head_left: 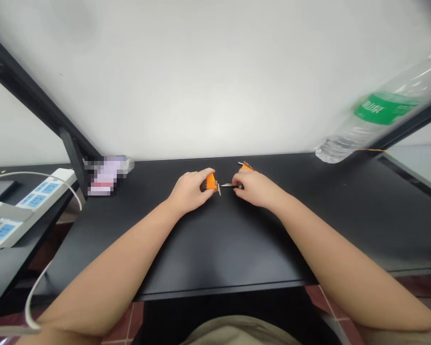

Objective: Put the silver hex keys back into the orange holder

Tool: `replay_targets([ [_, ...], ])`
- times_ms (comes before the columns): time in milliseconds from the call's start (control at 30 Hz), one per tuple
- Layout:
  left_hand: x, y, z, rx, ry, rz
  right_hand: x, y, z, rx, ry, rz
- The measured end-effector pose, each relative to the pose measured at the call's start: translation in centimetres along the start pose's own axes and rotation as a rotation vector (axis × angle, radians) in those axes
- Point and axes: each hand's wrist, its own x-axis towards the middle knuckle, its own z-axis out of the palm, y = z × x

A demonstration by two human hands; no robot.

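Note:
Between the thumb and fingers of my left hand (194, 189) is a small orange part (211, 181), with thin silvery metal pieces sticking out at its right side. My right hand (253, 186) is closed in a pinch around a thin tool with a pointed metal tip (227, 185); most of it is hidden by the fingers, so its kind is unclear. The tip points left at the orange part, with a small gap between them. Just behind my right hand, a second orange piece (246, 166) with metal bits shows in part. Both hands are low over the black tabletop (215, 249).
A large clear plastic bottle (384, 108) with a green label stands at the back right. A blurred-out phone-like item (106, 176) lies at the back left. Beyond the black frame post on the left are a white power strip (32, 206) and a white cable (32, 292).

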Motion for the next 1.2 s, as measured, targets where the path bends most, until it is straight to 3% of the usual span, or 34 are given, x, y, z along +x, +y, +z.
replay_targets([
  [333, 0.1, 0.1, -0.2, -0.01, -0.031, -0.008, -0.4, -1.3, -0.3, -0.071, -0.06, 0.069],
  [433, 0.1, 0.1, -0.2, -0.012, -0.032, -0.01, -0.6, -1.6, -1.0, 0.122, -0.011, 0.056],
  [633, 0.0, 0.2, -0.3, -0.035, -0.038, -0.013, -0.7, -1.5, -1.8, 0.745, 0.04, 0.118],
  [1033, -0.1, 0.4, -0.6, -0.04, -0.04, 0.017, -0.7, -1.9, -1.8, 0.958, 0.016, 0.137],
  [1200, -0.3, 0.6, -0.2, -0.012, -0.028, 0.105, 0.0, -2.2, -0.9, 1.208, 0.028, 0.238],
])
